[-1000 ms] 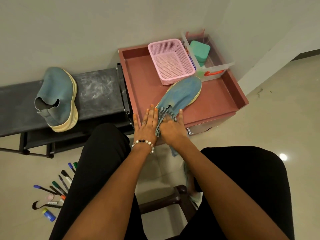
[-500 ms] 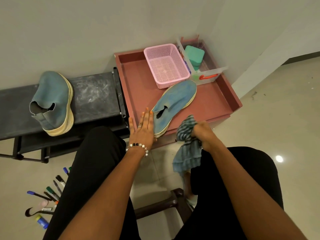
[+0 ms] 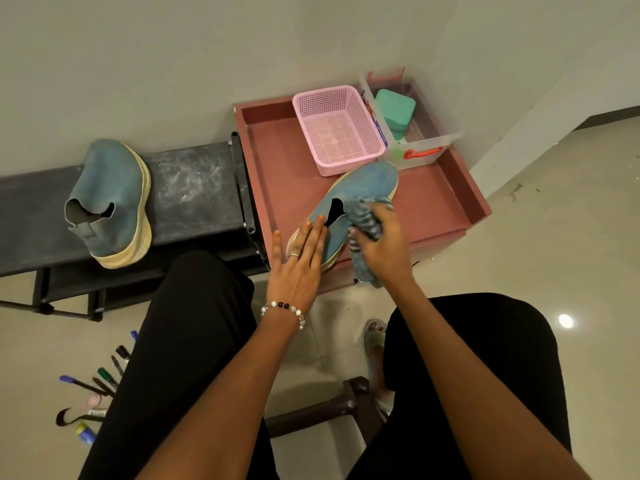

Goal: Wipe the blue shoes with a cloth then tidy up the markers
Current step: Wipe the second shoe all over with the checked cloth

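Cloth [image 3: 367, 220] back on shoe [image 3: 360, 188] | right hand [image 3: 384, 244] returned | left hand [image 3: 298, 261] unmoved

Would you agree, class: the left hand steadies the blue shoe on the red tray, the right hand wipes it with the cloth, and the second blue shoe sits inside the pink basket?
One detail is wrong. The head view shows the second blue shoe on the dark bench, not in the pink basket, which holds nothing. The rest stands: the left hand steadies the blue shoe on the red tray while the right hand wipes with the cloth.

The left hand [image 3: 298, 261] lies flat with fingers straight and spread, a bead bracelet on its wrist; the right hand [image 3: 382, 245] is curled in a grip just to its right.
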Demonstrator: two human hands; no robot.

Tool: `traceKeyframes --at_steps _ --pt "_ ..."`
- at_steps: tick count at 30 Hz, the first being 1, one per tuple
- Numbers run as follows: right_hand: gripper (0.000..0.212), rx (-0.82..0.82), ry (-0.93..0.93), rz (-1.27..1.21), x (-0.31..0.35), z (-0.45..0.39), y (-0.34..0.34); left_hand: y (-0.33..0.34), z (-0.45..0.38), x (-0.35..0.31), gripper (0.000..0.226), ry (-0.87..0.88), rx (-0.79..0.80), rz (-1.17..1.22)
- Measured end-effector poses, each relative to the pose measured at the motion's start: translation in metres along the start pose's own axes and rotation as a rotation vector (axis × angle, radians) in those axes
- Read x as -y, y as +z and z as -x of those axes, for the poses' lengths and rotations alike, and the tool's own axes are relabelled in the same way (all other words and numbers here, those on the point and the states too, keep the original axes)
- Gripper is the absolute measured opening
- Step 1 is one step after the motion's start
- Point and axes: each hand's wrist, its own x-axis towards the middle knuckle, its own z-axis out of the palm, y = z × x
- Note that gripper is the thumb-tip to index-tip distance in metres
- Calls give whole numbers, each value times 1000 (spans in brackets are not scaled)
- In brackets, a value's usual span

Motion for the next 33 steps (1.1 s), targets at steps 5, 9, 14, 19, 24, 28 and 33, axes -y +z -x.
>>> traceKeyframes --at_steps 5,9,14,19,24,28,33 --pt "32 383 -335 874 -17 21 45 10 2 2 67 -109 43 -29" --pt "31 568 -232 1004 0 25 43 17 -3 2 79 -145 64 -55" --pt "31 592 -229 1119 11 25 43 17 -6 -1 82 -177 133 -58" --pt "34 606 -113 1243 12 9 65 9 -10 0 69 -140 199 -54" --pt "36 663 -79 1081 19 14 50 7 -8 4 72 -139 180 84" --pt "34 733 -79 1029 23 32 36 12 -8 4 80 -132 207 48" --pt "38 698 -163 1155 20 17 50 4 -11 4 71 -147 118 68"
